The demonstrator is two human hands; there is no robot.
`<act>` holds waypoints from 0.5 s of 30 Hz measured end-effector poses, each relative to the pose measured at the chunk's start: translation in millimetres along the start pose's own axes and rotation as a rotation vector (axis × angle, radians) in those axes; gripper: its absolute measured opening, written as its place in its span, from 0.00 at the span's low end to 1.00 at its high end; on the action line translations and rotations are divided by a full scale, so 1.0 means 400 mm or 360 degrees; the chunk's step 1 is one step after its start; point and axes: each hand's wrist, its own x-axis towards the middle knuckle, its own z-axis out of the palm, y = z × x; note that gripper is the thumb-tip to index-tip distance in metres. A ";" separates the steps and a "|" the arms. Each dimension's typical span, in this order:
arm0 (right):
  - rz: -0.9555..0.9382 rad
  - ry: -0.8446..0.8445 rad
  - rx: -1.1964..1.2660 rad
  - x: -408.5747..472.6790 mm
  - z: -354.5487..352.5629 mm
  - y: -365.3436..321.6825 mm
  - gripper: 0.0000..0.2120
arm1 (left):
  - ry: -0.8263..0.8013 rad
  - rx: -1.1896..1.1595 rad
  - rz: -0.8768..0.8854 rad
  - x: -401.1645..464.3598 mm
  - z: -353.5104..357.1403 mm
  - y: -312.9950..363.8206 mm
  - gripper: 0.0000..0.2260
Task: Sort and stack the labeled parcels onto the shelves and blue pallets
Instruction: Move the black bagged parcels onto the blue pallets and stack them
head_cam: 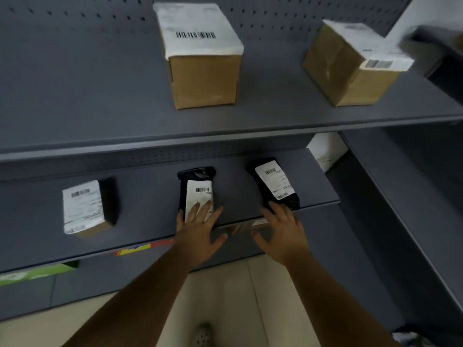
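Two black poly-bag parcels with white labels lie on the middle grey shelf point(150, 221). My left hand point(200, 226) rests with spread, straight fingers on the near end of the middle black parcel point(198, 189). My right hand point(278, 226) has its fingers spread, the fingertips touching the near end of the right black parcel point(274, 184). A small labelled box point(86, 207) sits at the left of the same shelf. On the upper shelf point(87, 96) stand two brown cardboard boxes with white labels, one in the middle point(203, 58) and one at the right point(350, 66).
A lower shelf holds a green item point(37, 272) at the left and a brown box point(248, 226) partly hidden under the middle shelf's edge. The perforated back panel point(75, 13) closes the rear. Beige floor tiles point(225, 296) and my shoe point(204, 334) lie below.
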 end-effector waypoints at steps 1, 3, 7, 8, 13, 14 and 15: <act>0.0000 -0.0007 -0.0019 0.026 0.010 0.024 0.35 | 0.0004 -0.0003 -0.0059 0.023 0.010 0.003 0.32; -0.0012 0.0030 -0.0032 0.071 0.031 0.066 0.37 | -0.0013 0.0029 -0.0147 0.062 0.026 0.005 0.32; -0.0106 0.0097 -0.0048 0.145 0.093 0.134 0.34 | -0.0090 0.0098 -0.0282 0.116 0.071 -0.007 0.33; -0.0112 0.0113 -0.0071 0.162 0.109 0.152 0.34 | -0.0088 0.0106 -0.0308 0.125 0.086 -0.009 0.34; -0.0128 0.0157 -0.0148 0.238 0.182 0.244 0.35 | -0.0058 0.0184 -0.0466 0.168 0.153 -0.021 0.36; -0.0131 0.0156 -0.0181 0.249 0.196 0.260 0.35 | -0.0034 0.0183 -0.0498 0.178 0.164 -0.025 0.36; -0.0131 0.0157 -0.0210 0.258 0.209 0.274 0.36 | -0.0020 0.0177 -0.0522 0.186 0.174 -0.030 0.36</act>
